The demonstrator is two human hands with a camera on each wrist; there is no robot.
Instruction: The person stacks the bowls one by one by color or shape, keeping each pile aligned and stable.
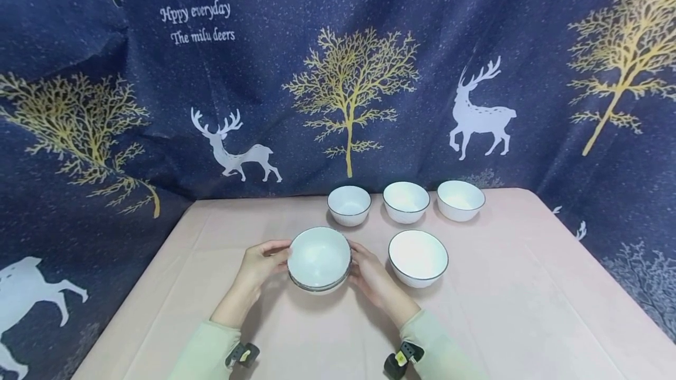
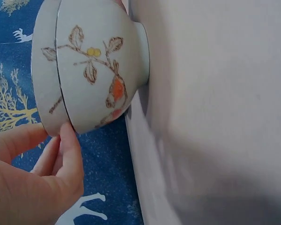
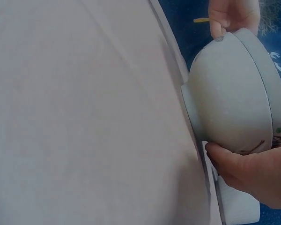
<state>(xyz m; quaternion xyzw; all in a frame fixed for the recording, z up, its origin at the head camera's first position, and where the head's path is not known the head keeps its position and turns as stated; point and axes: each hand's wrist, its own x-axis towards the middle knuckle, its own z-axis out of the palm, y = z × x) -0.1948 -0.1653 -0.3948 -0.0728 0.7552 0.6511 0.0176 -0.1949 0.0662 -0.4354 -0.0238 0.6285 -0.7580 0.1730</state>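
Two white bowls with thin dark rims, nested one in the other as a stack point(image 1: 319, 257), sit between both hands near the middle of the table. In the left wrist view, the lower bowl point(image 2: 93, 61) shows a painted branch with leaves and an orange bird; the upper bowl point(image 2: 44, 70) stands out above its rim. My left hand point(image 1: 261, 265) grips the stack at its left side, fingertips at the rims. From the right, my right hand point(image 1: 372, 274) holds it, a digit low on the lower bowl point(image 3: 229, 93). Whether the foot touches the cloth is hard to tell.
A single white bowl point(image 1: 418, 258) stands just right of my right hand. Along the back edge are three more: a left bowl point(image 1: 349, 205), a middle bowl point(image 1: 406, 202) and a right bowl point(image 1: 460, 200). A pale pink cloth point(image 1: 502, 309) covers the table; a dark blue curtain point(image 1: 296, 151) hangs behind.
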